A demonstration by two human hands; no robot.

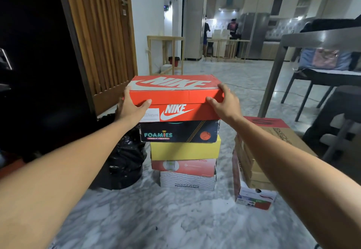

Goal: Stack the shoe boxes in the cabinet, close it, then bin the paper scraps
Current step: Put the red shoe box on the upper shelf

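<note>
On top of the floor stack: orange box, long axis running away from me. Left hand + right hand clamp its two long sides, fingers curled on the lid, both equally near. Cabinet prob dark opening on my left, can't confirm.

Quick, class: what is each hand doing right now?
Left hand: holds the left end of the orange shoe box.
Right hand: holds the box's right end.
</note>
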